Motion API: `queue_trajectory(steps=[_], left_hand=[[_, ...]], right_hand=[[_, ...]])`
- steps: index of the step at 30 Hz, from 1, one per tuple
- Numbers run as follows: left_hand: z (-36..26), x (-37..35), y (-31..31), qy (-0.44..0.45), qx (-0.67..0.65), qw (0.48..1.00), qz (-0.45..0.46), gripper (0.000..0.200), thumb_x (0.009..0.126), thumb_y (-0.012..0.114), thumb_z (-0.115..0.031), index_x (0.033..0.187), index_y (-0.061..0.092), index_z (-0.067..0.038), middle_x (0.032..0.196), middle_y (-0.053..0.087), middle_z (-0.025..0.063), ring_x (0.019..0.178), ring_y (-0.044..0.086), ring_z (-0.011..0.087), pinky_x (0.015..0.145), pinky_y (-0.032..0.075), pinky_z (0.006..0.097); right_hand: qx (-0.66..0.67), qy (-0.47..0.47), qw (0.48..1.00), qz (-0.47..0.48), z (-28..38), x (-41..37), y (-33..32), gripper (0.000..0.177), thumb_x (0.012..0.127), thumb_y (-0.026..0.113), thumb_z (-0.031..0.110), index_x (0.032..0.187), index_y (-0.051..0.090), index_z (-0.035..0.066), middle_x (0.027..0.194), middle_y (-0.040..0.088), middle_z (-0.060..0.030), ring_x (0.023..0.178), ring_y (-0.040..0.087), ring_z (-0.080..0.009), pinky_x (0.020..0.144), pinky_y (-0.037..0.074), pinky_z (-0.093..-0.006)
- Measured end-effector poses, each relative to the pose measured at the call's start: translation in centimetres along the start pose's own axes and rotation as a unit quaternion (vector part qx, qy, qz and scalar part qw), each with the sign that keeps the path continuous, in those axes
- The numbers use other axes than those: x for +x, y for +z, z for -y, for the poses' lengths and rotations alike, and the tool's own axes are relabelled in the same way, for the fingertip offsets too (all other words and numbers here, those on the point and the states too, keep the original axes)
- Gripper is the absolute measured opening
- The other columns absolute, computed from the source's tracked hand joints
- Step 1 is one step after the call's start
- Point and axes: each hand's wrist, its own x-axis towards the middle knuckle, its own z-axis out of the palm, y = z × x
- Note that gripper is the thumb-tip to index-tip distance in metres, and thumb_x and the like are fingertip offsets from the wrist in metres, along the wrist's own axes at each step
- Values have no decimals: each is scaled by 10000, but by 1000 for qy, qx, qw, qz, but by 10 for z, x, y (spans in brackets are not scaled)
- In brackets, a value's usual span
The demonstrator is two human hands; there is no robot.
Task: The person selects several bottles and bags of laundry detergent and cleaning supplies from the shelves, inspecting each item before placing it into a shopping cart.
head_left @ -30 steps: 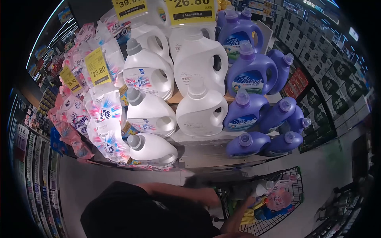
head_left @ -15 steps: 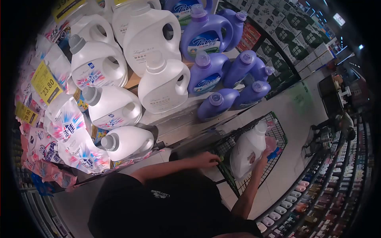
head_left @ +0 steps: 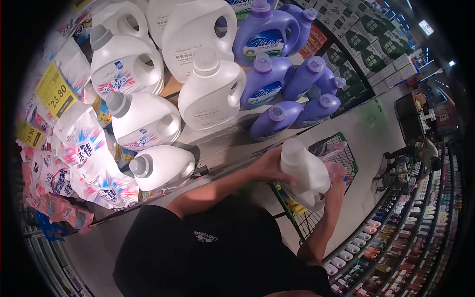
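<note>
I hold a white detergent jug (head_left: 306, 173) above a black wire shopping trolley (head_left: 330, 154). My left hand (head_left: 269, 167) grips the jug near its neck, on the side toward the shelf. On the jug's far lower side my right hand (head_left: 337, 174) supports it from the trolley side. The jug is tilted, cap pointing up and toward the shelf. Yellow and pink items lie in the trolley under the jug.
A display shelf (head_left: 227, 148) stacked with white jugs (head_left: 212, 89), purple jugs (head_left: 277, 121) and refill pouches (head_left: 84, 148) rises in front. A yellow price tag (head_left: 53, 91) reads 23.80. More shelving runs along the right; a person (head_left: 425, 151) stands far off there.
The jug has come up out of the trolley. My left hand left the trolley's rim and took hold of the jug near its neck. The view shifted slightly.
</note>
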Motion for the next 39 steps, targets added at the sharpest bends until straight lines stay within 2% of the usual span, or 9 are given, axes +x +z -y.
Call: queue_trajectory(steps=[3,4,9,13,18,22,25,29,39], left_hand=[[-19,-19,-5,76,-11,989,-126,849,706,971,-313,1386,551,-25,1361,641,132,1253,619,236,1075,494,400],[-22,-26,-9,93,-2,982,-163,795,724,959,-294,1357,563,-22,1347,649,134,1233,632,229,1052,510,400],[-62,-59,-28,86,171,927,-323,600,744,903,-199,1227,616,12,1222,723,167,1129,694,254,983,540,385],[-56,-81,-40,89,230,876,-415,583,721,912,-171,1193,637,31,1217,725,184,1118,696,251,989,535,378],[-51,-86,-60,52,293,828,-474,581,707,921,-110,1198,648,35,1219,723,177,1094,694,232,986,533,372],[-37,-88,-70,59,300,805,-509,572,708,933,-106,1197,667,27,1207,725,156,1074,693,221,972,535,367],[-31,-84,-72,45,316,790,-523,569,711,945,-129,1195,683,15,1198,727,140,1067,695,217,960,538,366],[-37,-59,-70,-19,321,800,-507,575,731,945,-182,1206,682,6,1192,725,134,1065,700,214,951,539,365],[-58,-52,-77,-75,338,844,-409,651,715,961,-236,1238,658,7,1127,747,145,1033,722,228,941,548,374]], right_hand=[[45,-45,992,107,11,6,18,754,1071,319,694,944,667,37,722,605,-2,542,496,-75,452,341,-250],[28,-74,994,70,36,3,35,800,1110,342,587,602,575,15,529,515,-29,495,511,-130,458,361,-335],[35,-66,979,192,42,33,99,843,1093,359,621,620,563,-46,528,476,-48,531,441,-146,542,395,-377],[66,-88,948,299,36,62,161,876,1065,382,658,674,648,-80,563,560,-136,583,562,-212,657,465,-417],[87,-101,941,312,22,81,229,881,1031,436,683,732,680,-108,612,618,-184,655,644,-253,712,496,-430],[146,-118,926,327,28,82,250,838,1052,435,660,600,629,-19,575,551,-38,592,495,-120,620,435,-335],[144,-92,928,332,15,101,273,880,1012,463,696,766,702,-114,662,662,-155,642,646,-254,705,508,-414],[140,-28,901,409,6,131,270,809,1020,463,670,758,734,-46,734,697,-134,722,654,-217,741,528,-366],[162,-65,941,290,-25,137,288,695,1038,465,552,834,710,-66,788,697,-172,817,645,-265,868,485,-394]])
